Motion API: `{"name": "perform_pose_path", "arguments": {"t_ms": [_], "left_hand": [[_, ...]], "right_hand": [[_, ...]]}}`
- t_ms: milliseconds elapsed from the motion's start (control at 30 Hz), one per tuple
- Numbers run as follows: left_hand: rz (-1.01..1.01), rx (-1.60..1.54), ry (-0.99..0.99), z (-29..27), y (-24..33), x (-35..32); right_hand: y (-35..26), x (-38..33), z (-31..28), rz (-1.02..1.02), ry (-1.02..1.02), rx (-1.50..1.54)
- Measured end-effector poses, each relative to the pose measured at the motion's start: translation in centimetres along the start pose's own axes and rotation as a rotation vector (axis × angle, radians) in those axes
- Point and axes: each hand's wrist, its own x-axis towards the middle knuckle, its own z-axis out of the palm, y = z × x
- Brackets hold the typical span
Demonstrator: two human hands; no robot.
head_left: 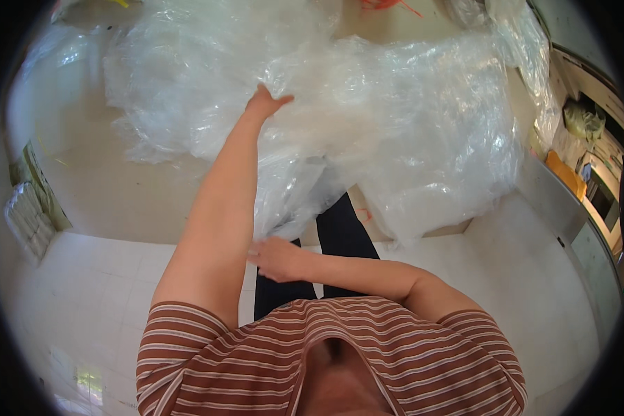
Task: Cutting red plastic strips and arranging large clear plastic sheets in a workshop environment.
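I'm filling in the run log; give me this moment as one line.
left hand: reaching out, gripping clear plastic sheeting | right hand: holding the sheeting's lower edge near the body | sheeting: crumpled, spread over table

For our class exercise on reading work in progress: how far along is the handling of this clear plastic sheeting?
Done: little shows as finished; the clear plastic sheeting lies crumpled and heaped across the table. In hand: the left hand reaches out onto the heap, while the right hand grips its hanging lower edge. Left: nearly all the sheeting remains loose and unfolded.
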Motion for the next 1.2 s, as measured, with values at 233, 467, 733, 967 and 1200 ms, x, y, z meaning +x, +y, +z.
{"name": "perform_pose_path", "arguments": {"t_ms": [233, 467, 733, 967, 1200], "left_hand": [[0.280, -0.356, -0.467, 0.5, -2.9, -12.8], [-0.070, -0.530, -0.602, -10.4, -5.4, -21.7], [-0.437, -0.567, -0.074, -17.8, -15.9, -18.8], [-0.074, -0.224, 0.074, -8.7, -8.0, -15.8], [-0.045, -0.363, 0.056, -1.1, -1.0, -11.0]], "right_hand": [[4.7, -3.4, -4.2, 0.393, -0.016, 0.265], [24.7, -11.5, -12.7, 0.652, 0.700, -0.093], [32.5, -1.4, -16.9, 0.937, 0.551, 0.594], [20.1, 1.6, -10.6, 0.523, 0.889, 0.898], [24.8, 1.5, -7.6, 0.714, 0.994, 0.677]]}}
